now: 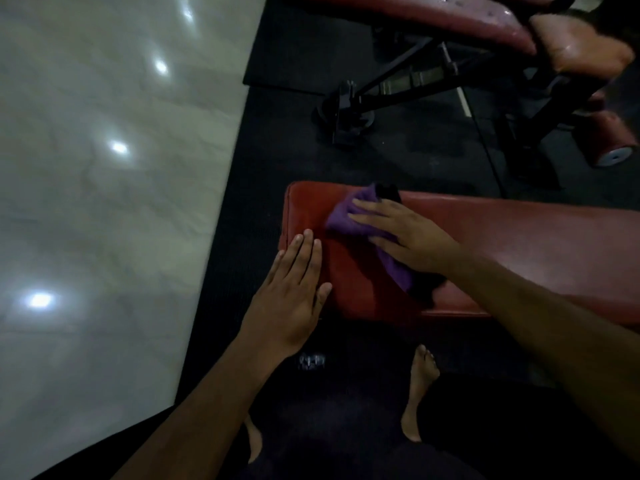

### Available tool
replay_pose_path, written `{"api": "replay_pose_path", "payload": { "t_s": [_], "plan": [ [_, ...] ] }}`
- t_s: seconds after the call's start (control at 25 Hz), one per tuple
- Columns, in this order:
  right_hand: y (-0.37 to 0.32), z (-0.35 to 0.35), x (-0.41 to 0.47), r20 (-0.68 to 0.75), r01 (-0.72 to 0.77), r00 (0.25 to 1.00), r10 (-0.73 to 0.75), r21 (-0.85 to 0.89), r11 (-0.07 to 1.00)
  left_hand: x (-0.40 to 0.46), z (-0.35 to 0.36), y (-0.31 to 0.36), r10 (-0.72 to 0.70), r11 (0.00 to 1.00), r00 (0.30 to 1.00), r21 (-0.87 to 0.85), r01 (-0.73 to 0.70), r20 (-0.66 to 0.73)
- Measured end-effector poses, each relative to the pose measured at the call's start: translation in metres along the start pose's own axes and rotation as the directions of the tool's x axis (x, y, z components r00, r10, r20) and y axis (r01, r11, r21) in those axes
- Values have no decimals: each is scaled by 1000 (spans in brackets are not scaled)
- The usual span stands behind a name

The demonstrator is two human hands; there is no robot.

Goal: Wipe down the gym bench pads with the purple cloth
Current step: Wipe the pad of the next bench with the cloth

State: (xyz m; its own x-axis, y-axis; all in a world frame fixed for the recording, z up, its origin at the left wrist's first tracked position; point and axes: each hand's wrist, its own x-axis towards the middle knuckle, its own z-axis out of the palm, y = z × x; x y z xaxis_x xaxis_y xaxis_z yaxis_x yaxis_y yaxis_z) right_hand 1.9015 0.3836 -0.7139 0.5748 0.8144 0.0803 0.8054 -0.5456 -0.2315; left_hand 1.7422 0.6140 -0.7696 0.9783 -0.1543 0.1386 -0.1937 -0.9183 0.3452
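A flat red bench pad (502,244) runs from the middle of the view to the right edge. The purple cloth (341,218), with a black part at each end, lies on the pad near its left end. My right hand (401,233) presses flat on the cloth, fingers spread and pointing left. My left hand (294,292) rests flat and empty on the near left corner of the pad, fingers together. Part of the cloth is hidden under my right palm.
A second red bench (460,19) on a black steel frame (381,95) stands beyond, with a red roller pad (609,140) at the right. Dark rubber matting (277,140) covers the floor here. Pale glossy tiles (104,202) lie to the left. My bare feet (420,386) stand below.
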Motion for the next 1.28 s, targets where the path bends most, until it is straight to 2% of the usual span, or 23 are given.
{"api": "replay_pose_path", "payload": {
  "t_s": [0.12,0.24,0.36,0.48,0.56,0.6,0.64,0.68,0.72,0.76,0.96,1.0,1.16,1.24,1.28],
  "plan": [
    [10,2,-37,12,-20,1000,21,-54,998,4,3,0,3,1000,1000,-24,-3,-12],
    [-9,20,29,9,-135,991,136,-61,989,4,0,-3,13,997,999,-74,-11,29],
    [-33,22,94,0,-170,985,171,-58,984,6,-5,-5,22,997,994,-78,-13,111],
    [-33,19,90,26,-191,981,192,-14,981,5,-20,-17,72,994,976,-97,-53,207],
    [-36,21,61,4,-173,985,172,18,985,0,-24,-28,31,983,969,-181,14,245],
    [-40,22,45,-9,-175,984,175,27,984,-5,-22,-31,-42,950,972,-293,110,230],
    [-46,23,31,-17,-184,983,184,32,982,-9,-19,-30,-135,859,965,-459,227,225],
    [-51,26,25,-19,-204,979,204,27,979,-13,-14,-28,-204,715,949,-626,311,239],
    [-56,27,26,-20,-235,972,235,13,972,-16,-9,-23,-240,571,937,-744,348,255],
    [-60,27,35,-29,-264,964,264,-3,964,-18,-3,-18,-267,480,929,-800,360,258],
    [-62,27,97,9,-331,943,333,-62,941,-13,5,-16,-301,291,920,-894,340,252],
    [-65,28,92,1,-312,950,313,-55,948,-13,6,-16,-312,224,913,-914,338,262],
    [-106,32,22,15,-164,986,164,-15,986,-14,-2,-14,-433,-163,834,-940,299,340],
    [-131,36,-17,63,-124,990,124,-16,992,-10,-10,-12,-459,-257,794,-915,310,398],
    [-138,38,-32,76,-104,992,105,-24,994,-9,-12,-12,-468,-270,777,-906,327,420]
  ]
}}
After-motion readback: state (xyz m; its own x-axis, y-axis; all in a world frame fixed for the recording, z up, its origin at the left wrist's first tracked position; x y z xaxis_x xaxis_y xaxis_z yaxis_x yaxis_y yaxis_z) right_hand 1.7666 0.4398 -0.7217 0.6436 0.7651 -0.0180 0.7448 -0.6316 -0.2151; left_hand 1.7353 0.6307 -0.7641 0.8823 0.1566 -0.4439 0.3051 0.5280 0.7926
